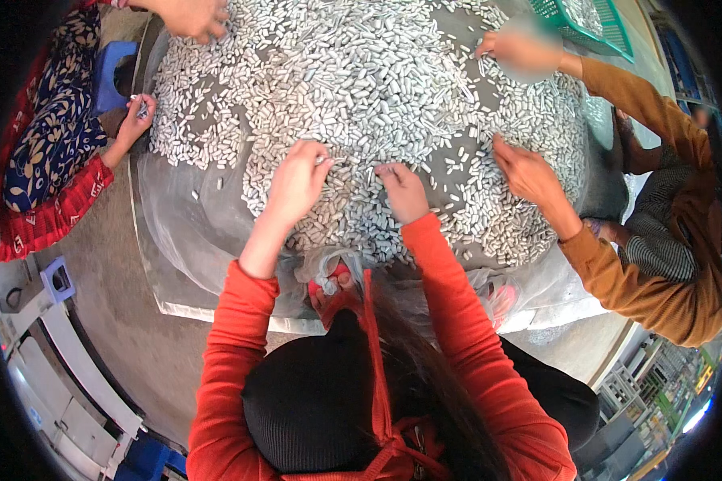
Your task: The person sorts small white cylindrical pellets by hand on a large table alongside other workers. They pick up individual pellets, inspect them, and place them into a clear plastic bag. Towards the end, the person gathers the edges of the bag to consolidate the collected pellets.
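A wide heap of small silvery-white cylindrical pieces (361,88) covers the dark sheet in front of me. Over its near part, my left hand (297,183) is closed, thumb and fingers pinching one of the small cylindrical pieces (322,160). To its right, my right hand (405,192) reaches down to the pieces with its fingertips drawn together. Whatever lies between those fingertips is too small to make out. Both my forearms are in red sleeves.
At left, a person in a red patterned sleeve (64,212) has hands by the heap. At right, another in a brown sleeve (610,276) reaches over it. A green basket (615,36) stands at far right, a blue stool (114,76) at left. Clear plastic sheeting (192,228) edges the heap.
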`<act>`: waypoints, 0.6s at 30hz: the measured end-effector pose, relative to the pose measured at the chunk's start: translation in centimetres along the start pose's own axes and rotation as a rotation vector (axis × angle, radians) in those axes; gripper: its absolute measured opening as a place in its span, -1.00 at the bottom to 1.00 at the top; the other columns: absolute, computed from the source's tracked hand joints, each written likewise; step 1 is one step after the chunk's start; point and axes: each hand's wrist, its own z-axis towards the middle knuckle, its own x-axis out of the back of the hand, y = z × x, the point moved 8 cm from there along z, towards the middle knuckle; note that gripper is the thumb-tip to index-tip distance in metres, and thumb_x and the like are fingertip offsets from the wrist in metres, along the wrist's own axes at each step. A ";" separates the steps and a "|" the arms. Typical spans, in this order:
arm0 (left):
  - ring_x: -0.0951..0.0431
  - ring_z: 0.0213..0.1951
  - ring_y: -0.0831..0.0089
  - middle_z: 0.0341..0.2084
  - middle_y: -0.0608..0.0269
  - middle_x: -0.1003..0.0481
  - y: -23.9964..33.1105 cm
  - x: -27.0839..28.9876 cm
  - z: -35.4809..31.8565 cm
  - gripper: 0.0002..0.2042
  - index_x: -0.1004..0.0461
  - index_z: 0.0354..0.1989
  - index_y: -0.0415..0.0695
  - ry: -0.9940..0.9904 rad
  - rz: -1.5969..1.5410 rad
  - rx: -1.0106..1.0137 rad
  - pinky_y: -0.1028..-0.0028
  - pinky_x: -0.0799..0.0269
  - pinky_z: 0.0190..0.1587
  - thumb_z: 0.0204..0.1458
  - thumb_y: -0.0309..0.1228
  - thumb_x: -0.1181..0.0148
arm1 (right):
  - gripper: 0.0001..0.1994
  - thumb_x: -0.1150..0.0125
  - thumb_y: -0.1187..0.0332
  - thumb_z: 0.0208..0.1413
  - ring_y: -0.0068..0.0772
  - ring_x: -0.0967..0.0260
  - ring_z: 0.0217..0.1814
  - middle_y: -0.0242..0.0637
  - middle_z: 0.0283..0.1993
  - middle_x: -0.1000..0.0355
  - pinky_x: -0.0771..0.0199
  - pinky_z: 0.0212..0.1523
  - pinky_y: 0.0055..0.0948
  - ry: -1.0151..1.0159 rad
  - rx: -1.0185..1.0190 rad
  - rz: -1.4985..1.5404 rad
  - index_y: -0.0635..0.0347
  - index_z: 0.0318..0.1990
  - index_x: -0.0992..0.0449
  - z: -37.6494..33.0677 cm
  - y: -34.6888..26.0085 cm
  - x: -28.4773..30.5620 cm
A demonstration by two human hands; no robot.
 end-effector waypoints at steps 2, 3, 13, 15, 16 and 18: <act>-0.40 -0.37 0.50 -0.44 0.29 -0.33 -1.5 0.4 -0.5 -0.83 -0.30 -0.15 -0.11 -0.021 -0.474 0.038 0.46 -0.32 -0.28 0.08 -0.46 0.03 | -0.85 0.08 0.47 0.09 -0.53 -0.34 -0.48 -0.29 -0.46 -0.39 -0.38 -0.42 -0.53 -0.122 -0.184 0.542 0.20 -0.24 -0.43 -0.3 1.0 -0.6; -0.39 -0.37 0.53 -0.46 0.29 -0.32 -1.5 0.3 -1.3 -0.85 -0.31 -0.17 -0.13 -0.034 -0.606 0.091 0.48 -0.31 -0.28 0.08 -0.47 0.04 | -0.85 0.10 0.49 0.09 -0.56 -0.32 -0.48 -0.31 -0.47 -0.38 -0.37 -0.43 -0.55 -0.098 -0.180 0.507 0.23 -0.25 -0.42 -1.0 1.2 -0.3; -0.44 -0.35 0.19 -0.48 0.15 -0.35 2.8 0.5 -3.0 -0.83 -0.38 -0.28 -0.12 0.009 0.305 -0.156 0.33 -0.36 -0.28 -0.06 -0.42 -0.12 | -0.78 -0.23 0.29 -0.15 -0.16 -0.39 -0.44 -0.12 -0.43 -0.41 -0.38 -0.36 -0.28 0.130 -0.005 -0.433 0.25 -0.40 -0.43 -0.9 -1.7 -0.8; -0.42 -0.38 0.17 -0.51 0.16 -0.33 1.9 0.6 -2.9 -0.82 -0.37 -0.32 -0.13 0.038 0.193 -0.131 0.31 -0.34 -0.34 -0.12 -0.42 -0.17 | -0.78 -0.25 0.29 -0.18 -0.18 -0.39 -0.42 -0.13 -0.43 -0.41 -0.38 -0.36 -0.29 0.049 0.029 -0.336 0.23 -0.41 -0.44 -0.7 -1.9 -1.0; -0.41 -0.37 0.16 -0.51 0.15 -0.33 1.4 0.7 -2.9 -0.82 -0.38 -0.32 -0.12 0.024 0.119 -0.086 0.32 -0.33 -0.35 -0.12 -0.42 -0.17 | -0.78 -0.26 0.29 -0.19 -0.19 -0.39 -0.42 -0.13 -0.43 -0.41 -0.38 -0.36 -0.29 0.010 0.046 -0.290 0.22 -0.42 -0.45 -0.7 -2.1 -1.0; -0.40 -0.41 0.30 -0.52 0.22 -0.33 1.3 1.2 -2.7 -0.86 -0.37 -0.33 -0.15 -0.025 -0.057 0.038 0.41 -0.30 -0.35 -0.07 -0.45 -0.14 | -0.79 -0.27 0.29 -0.22 -0.20 -0.39 -0.42 -0.15 -0.44 -0.41 -0.38 -0.37 -0.30 -0.018 0.033 -0.307 0.19 -0.43 -0.46 -0.8 -2.5 -0.8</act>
